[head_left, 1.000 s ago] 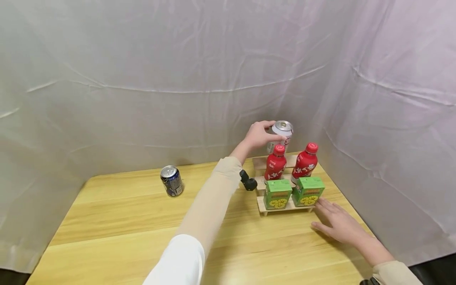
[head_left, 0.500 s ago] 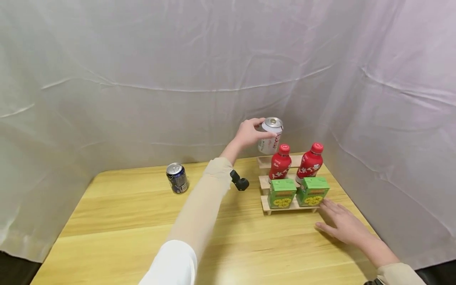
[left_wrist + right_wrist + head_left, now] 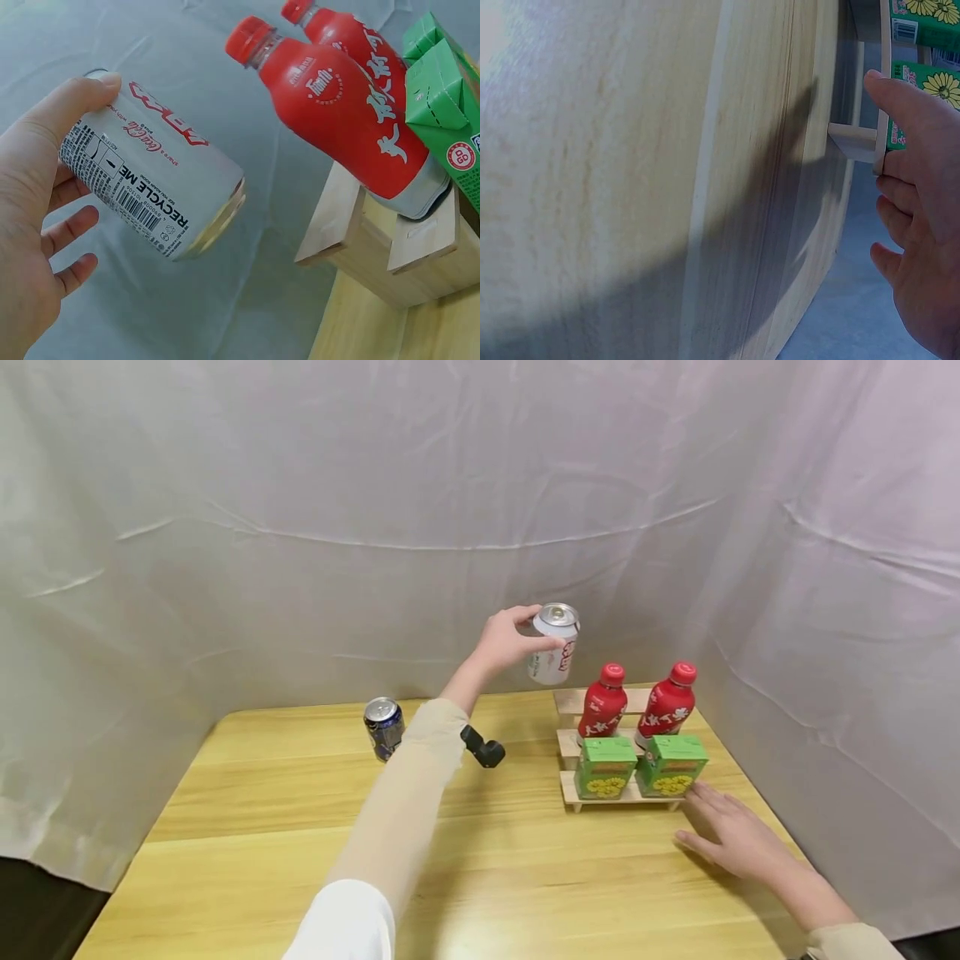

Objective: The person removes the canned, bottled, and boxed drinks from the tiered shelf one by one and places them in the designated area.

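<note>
In the head view, my left hand holds a white Coca-Cola can by its upper part, in the air left of the red bottles. The left wrist view shows the can tilted, the thumb over its top end. A small three-step wooden rack bears two red bottles on its middle step and two green drink cartons on its front step. My right hand lies at the rack's front right corner, fingers stretched out. In the right wrist view, fingertips of the right hand are right at the rack's edge.
A dark blue can stands on the wooden table at the left, partly behind my left sleeve. Grey cloth hangs along the back and right sides. A black wrist camera sticks out from my left wrist.
My left hand has carried the white can leftward, away from above the rack's back step. The right hand stays at the rack's corner. The head view has shifted slightly.
</note>
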Demonstrator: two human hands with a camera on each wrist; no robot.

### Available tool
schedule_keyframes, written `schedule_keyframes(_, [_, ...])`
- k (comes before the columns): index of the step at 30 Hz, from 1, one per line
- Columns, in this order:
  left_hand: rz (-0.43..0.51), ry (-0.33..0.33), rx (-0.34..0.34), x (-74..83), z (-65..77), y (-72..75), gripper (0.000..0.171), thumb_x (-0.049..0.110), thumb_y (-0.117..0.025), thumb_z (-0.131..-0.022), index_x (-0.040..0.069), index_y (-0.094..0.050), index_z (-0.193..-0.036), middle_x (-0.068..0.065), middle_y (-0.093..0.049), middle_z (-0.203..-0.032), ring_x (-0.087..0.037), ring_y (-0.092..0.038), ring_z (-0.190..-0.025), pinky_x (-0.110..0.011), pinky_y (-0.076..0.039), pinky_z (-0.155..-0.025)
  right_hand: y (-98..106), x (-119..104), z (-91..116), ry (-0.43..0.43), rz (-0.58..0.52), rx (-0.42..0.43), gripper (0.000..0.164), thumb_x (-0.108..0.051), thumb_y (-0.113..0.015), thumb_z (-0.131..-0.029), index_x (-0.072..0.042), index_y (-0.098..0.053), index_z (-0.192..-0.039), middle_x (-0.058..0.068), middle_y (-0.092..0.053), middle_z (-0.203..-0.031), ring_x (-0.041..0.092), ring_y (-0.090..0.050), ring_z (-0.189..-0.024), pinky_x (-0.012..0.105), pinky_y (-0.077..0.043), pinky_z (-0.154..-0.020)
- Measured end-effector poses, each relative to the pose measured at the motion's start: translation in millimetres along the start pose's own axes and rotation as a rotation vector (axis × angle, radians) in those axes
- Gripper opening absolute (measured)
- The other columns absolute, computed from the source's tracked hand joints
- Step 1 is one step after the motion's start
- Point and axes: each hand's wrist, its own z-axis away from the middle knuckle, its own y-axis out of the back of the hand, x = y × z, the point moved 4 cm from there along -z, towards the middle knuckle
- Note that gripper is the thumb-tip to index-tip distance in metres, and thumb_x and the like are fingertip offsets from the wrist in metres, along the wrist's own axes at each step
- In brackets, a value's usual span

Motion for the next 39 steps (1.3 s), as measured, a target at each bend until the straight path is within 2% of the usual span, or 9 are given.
schedule_keyframes(4, [0.012, -0.017, 0.007, -0.9, 7.4, 8.3, 0.078, 0.043, -0.084, -0.072, 0.013, -0.056, -0.138, -0.005, -0.062, -0.131, -0.023, -0.055, -0.121, -0.04, -0.047, -0.1, -0.7, 1.3, 2.1, -0.009, 0.001, 0.0, 0.073, -0.048, -0.065, -0.088, 0.007, -0.052, -0.134, 0.032, -0.042, -0.144, 0.049, -0.042, -0.132, 0.06, -0.03, -0.109])
schedule_keyframes(10, [-0.015, -0.024, 0.034, -5.9, 20.4, 21.2, 0.079, 0.044, -0.084, -0.072, 0.014, -0.055, -0.139, -0.004, -0.063, -0.128, -0.02, -0.055, -0.119, -0.041, -0.046, -0.101, -2.1, 3.1, 3.2, -0.026, -0.008, -0.009, 0.073, -0.048, -0.065, -0.089, 0.007, -0.05, -0.136, 0.032, -0.04, -0.146, 0.049, -0.041, -0.133, 0.06, -0.029, -0.11])
schedule_keyframes(14, [-0.011, -0.018, 0.051, -10.9, 32.7, 29.5, 0.079, 0.042, -0.084, -0.072, 0.013, -0.054, -0.139, -0.005, -0.06, -0.133, -0.024, -0.053, -0.123, -0.045, -0.043, -0.104, -2.0, 3.3, 4.2, -0.031, -0.018, -0.008, 0.073, -0.047, -0.065, -0.089, 0.006, -0.05, -0.136, 0.032, -0.04, -0.146, 0.049, -0.04, -0.133, 0.056, -0.021, -0.116])
schedule_keyframes(17, [-0.016, -0.013, 0.077, -16.5, 43.5, 37.4, 0.077, 0.041, -0.084, -0.073, 0.013, -0.055, -0.139, -0.007, -0.059, -0.134, -0.029, -0.051, -0.125, -0.048, -0.04, -0.106, -2.3, 2.9, 3.2, -0.03, -0.023, -0.006, 0.072, -0.047, -0.065, -0.089, 0.006, -0.05, -0.136, 0.032, -0.04, -0.146, 0.048, -0.04, -0.134, 0.054, -0.02, -0.117])
schedule_keyframes(23, [-0.027, -0.003, 0.136, -30.8, 64.9, 53.3, 0.072, 0.041, -0.084, -0.072, 0.014, -0.06, -0.134, -0.007, -0.06, -0.134, -0.03, -0.051, -0.122, -0.051, -0.04, -0.104, -4.5, 2.3, 0.7, -0.026, -0.022, -0.011, 0.072, -0.047, -0.066, -0.088, 0.006, -0.051, -0.136, 0.032, -0.041, -0.146, 0.048, -0.041, -0.133, 0.061, -0.03, -0.109])
schedule_keyframes(28, [-0.034, 0.002, 0.201, -45.3, 80.8, 62.6, 0.067, 0.04, -0.085, -0.071, 0.013, -0.063, -0.129, -0.008, -0.064, -0.128, -0.031, -0.053, -0.117, -0.052, -0.041, -0.099, -4.0, 3.6, 1.0, -0.016, -0.02, -0.001, 0.073, -0.048, -0.066, -0.088, 0.006, -0.052, -0.134, 0.032, -0.042, -0.145, 0.049, -0.042, -0.132, 0.061, -0.032, -0.106])
schedule_keyframes(35, [-0.04, 0.052, 0.273, -60.9, 101.3, 68.3, 0.069, 0.042, -0.084, -0.071, 0.015, -0.062, -0.131, -0.006, -0.061, -0.132, -0.027, -0.051, -0.116, -0.052, -0.043, -0.099, -5.6, 5.8, 3.1, -0.018, -0.021, -0.017, 0.075, -0.049, -0.064, -0.089, 0.007, -0.049, -0.136, 0.033, -0.04, -0.146, 0.05, -0.041, -0.132, 0.06, -0.026, -0.111])
schedule_keyframes(39, [-0.053, 0.073, 0.33, -66.4, 112.6, 69.1, 0.072, 0.044, -0.084, -0.071, 0.014, -0.061, -0.132, -0.005, -0.06, -0.135, -0.025, -0.049, -0.121, -0.051, -0.041, -0.103, -5.5, 3.6, 3.6, -0.023, -0.028, -0.027, 0.075, -0.049, -0.063, -0.089, 0.008, -0.049, -0.137, 0.033, -0.039, -0.146, 0.05, -0.04, -0.132, 0.061, -0.026, -0.111])
